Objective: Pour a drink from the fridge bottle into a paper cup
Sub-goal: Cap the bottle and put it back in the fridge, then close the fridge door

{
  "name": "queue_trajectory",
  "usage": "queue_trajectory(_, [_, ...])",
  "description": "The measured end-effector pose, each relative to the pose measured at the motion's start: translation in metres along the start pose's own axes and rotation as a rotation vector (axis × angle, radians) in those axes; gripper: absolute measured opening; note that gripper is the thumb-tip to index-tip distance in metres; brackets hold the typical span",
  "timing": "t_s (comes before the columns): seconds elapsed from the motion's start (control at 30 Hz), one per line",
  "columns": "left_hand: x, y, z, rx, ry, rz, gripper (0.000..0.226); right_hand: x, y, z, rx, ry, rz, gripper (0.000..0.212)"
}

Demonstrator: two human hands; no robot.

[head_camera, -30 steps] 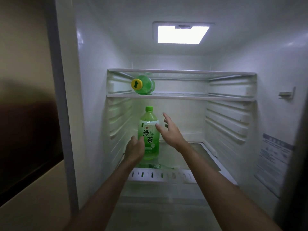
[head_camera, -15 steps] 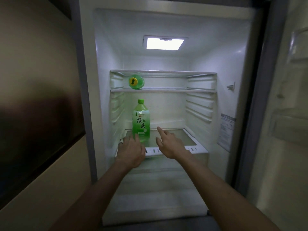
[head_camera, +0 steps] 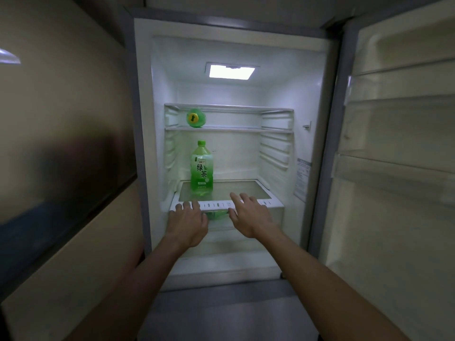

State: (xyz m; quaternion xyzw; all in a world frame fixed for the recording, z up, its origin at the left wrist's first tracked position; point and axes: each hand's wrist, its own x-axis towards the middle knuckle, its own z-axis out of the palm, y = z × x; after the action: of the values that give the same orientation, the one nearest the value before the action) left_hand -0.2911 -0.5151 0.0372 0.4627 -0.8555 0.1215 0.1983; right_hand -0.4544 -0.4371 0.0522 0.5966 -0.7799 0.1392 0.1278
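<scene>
The white-lined fridge (head_camera: 221,99) stands open, its smooth plastic interior lit by a rectangular ceiling lamp (head_camera: 231,71). A tall green tea bottle (head_camera: 202,168) of clear plastic stands upright on the left part of the lower glass shelf (head_camera: 241,188), towards the far side. It has a rounded shoulder, a small green screw cap and a glossy green label with white characters. The shelf is a flat pane framed in white plastic, with a slotted front trim along its near edge. Above it, a thin upper glass shelf (head_camera: 234,129) carries a second green plastic bottle (head_camera: 195,118) lying on its side at the left, its round yellow cap turned to the near side. Moulded horizontal ribs run down both side walls, and a pale printed sticker (head_camera: 302,179) is on the right wall.

Both bare hands reach in, backs up, holding nothing. The left hand (head_camera: 188,223) is on the near side of the tea bottle and apart from it. Its loosely bent fingers overlap the shelf's front trim, though whether they touch it cannot be told. The right hand (head_camera: 250,219) is to the right, fingers spread wide and relaxed over the same trim, also apart from the bottle. Between the hands, under the trim, a blurred green shape (head_camera: 216,214) shows, too unclear to identify.

At right, the open fridge door (head_camera: 394,143) shows translucent plastic racks. At left is a smooth beige panel (head_camera: 61,119) with a dull sheen.
</scene>
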Motion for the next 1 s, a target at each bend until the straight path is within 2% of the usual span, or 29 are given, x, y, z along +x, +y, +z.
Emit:
queue_trajectory(0.33, [-0.071,0.040,-0.053,0.030,0.037,-0.027,0.045,-0.086,0.002,-0.043,-0.027,0.063,-0.057,0.052])
queue_trajectory(0.63, [-0.171,0.096,-0.090,-0.035,-0.008,-0.069,0.038,-0.192,0.023,-0.078,-0.025,0.024,-0.108,0.052])
queue_trajectory(1.0, [-0.280,0.124,-0.147,0.009,-0.024,-0.107,0.041,-0.299,0.021,-0.112,-0.018,-0.014,-0.141,0.054])
